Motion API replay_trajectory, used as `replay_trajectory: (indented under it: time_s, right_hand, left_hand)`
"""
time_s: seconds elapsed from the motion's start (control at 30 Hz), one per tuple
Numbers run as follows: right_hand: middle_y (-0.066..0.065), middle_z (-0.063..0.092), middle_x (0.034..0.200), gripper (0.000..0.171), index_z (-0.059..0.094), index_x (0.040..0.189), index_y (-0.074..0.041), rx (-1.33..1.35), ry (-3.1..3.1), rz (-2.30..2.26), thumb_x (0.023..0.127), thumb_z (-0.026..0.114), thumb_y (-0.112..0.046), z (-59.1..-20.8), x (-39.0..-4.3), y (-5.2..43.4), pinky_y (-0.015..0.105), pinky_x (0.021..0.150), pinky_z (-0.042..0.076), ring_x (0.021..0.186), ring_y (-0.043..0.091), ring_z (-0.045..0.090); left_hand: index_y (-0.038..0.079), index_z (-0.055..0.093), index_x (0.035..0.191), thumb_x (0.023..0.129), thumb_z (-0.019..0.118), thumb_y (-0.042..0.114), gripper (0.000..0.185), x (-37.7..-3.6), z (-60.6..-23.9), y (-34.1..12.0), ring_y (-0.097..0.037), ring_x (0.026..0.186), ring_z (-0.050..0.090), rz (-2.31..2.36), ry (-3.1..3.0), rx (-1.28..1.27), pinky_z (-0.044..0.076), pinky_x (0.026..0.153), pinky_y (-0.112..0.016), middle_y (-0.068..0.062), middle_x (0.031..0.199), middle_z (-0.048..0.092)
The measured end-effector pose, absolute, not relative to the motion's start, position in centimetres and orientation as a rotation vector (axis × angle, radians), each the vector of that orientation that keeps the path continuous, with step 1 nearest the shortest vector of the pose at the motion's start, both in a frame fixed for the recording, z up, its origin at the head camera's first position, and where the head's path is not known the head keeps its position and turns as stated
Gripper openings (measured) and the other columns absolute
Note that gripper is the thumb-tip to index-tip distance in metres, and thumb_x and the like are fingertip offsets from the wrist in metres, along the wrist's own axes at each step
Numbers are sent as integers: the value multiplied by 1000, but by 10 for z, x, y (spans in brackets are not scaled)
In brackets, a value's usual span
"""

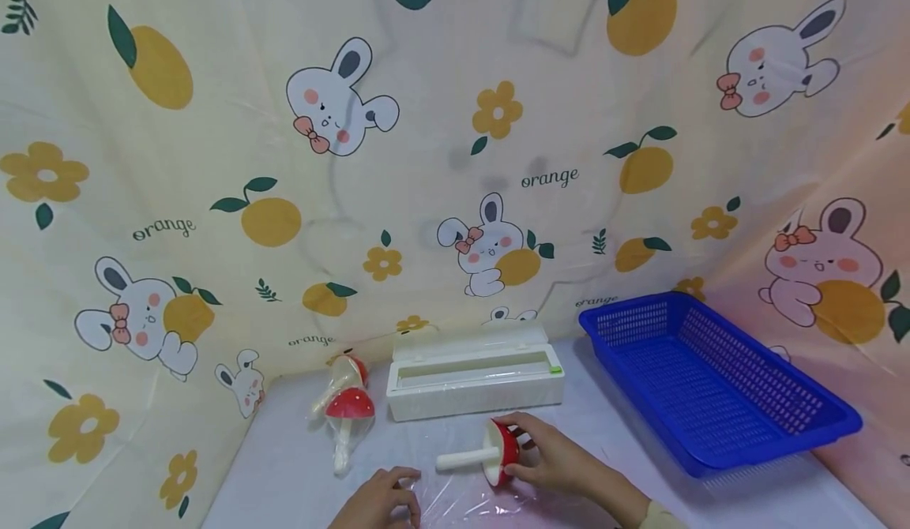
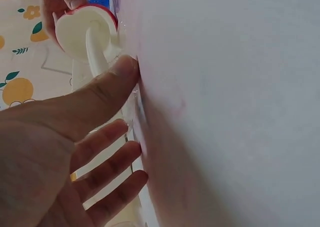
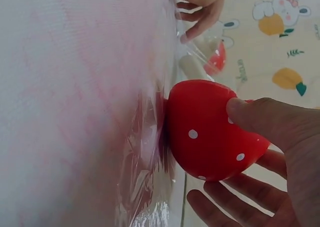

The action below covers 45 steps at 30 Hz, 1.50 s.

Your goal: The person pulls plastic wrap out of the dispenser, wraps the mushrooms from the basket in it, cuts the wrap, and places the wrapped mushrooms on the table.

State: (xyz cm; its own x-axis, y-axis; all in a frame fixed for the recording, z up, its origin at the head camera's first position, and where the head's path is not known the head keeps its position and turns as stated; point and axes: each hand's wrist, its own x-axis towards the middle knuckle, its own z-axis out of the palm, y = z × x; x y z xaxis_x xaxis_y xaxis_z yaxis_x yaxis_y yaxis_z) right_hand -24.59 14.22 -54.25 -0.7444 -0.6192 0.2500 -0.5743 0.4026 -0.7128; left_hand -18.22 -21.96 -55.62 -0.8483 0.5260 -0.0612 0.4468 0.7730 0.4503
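Note:
My right hand [image 1: 550, 454] grips a toy mushroom [image 3: 205, 132] by its red, white-dotted cap, with the thumb on one side and fingers on the other. The mushroom lies sideways, its white stem [image 1: 465, 460] pointing left, over a sheet of clear plastic wrap [image 1: 462, 501] on the table. At the left edge of the wrap is my left hand [image 1: 380, 500]. Its thumb and fingers are spread apart in the left wrist view, with the fingertips touching down at the wrap's edge. Whether any film is caught under them is hard to see.
Two more mushrooms, a nearer one [image 1: 350, 407] and one behind it [image 1: 348, 369], lie wrapped in film at the left. A white wrap dispenser box [image 1: 476, 399] with its lid raised stands behind the sheet. On the right sits a blue plastic basket [image 1: 700, 466]. Patterned cloth [image 1: 426, 197] hangs behind the table.

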Motion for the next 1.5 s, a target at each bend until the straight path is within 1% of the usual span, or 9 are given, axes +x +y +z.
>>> replay_trajectory:
  time_s: [0.17,0.3,0.53,0.63,0.77,1.07,1.3,1.4,1.5]
  right_hand:
    - [11,66,134,65,53,151,-12,-1135,2557,-1324,95,84,-22,-547,-248,142,38,93,61,118,23,66]
    - [14,66,134,64,54,151,-10,-1155,2506,-1380,95,85,-21,-549,-250,143,39,92,62,117,24,66]
    - [16,64,138,66,54,151,-13,-1076,2447,-1398,94,86,-20,-544,-253,145,41,93,62,118,32,66]
    - [15,63,139,67,53,152,-13,-1051,2443,-1388,94,86,-19,-542,-253,145,41,93,61,119,35,66]
    - [14,62,142,69,52,154,-16,-1025,2447,-1367,94,86,-21,-541,-253,145,40,93,61,121,36,65]
    - [13,59,148,70,49,157,-14,-1099,2456,-1358,96,84,-23,-541,-252,145,38,95,60,124,30,64]
    - [23,55,150,81,40,159,-3,-1172,2579,-1344,95,85,-26,-546,-246,155,43,94,61,122,40,65]
    - [21,59,141,76,46,150,-4,-1174,2671,-1315,92,88,-29,-549,-243,165,42,91,60,116,38,64]
    - [11,63,122,60,57,132,-8,-1233,2700,-1279,87,92,-28,-552,-241,176,34,84,57,105,28,63]
  left_hand:
    - [34,67,93,93,83,28,17,-182,-561,-223,-19,114,63,702,2865,882,57,94,-37,-5,139,65]
    - [35,64,96,96,82,26,20,-181,-556,-217,-24,116,60,840,2930,762,58,94,-39,-9,142,57]
    - [22,64,104,103,75,22,11,-186,-535,-198,-4,83,55,1191,2958,536,49,68,-23,8,103,58]
    - [13,62,106,105,71,18,11,-193,-532,-187,-5,74,62,1404,2879,454,52,66,-22,4,96,68]
    - [8,63,107,105,71,14,10,-202,-535,-174,-16,81,75,1550,2837,443,58,71,-24,-9,101,78]
    - [18,70,112,97,79,16,18,-212,-547,-162,-16,97,68,1245,2879,578,55,81,-32,1,109,72]
    - [24,72,114,93,82,17,25,-213,-553,-156,-11,100,58,1083,2913,538,50,85,-35,10,107,68]
    - [26,72,115,91,83,16,28,-214,-553,-153,-9,97,57,1045,2933,514,50,83,-35,11,106,68]
    - [27,72,113,90,84,15,28,-216,-554,-152,-9,96,58,1000,2974,498,50,81,-35,12,104,68]
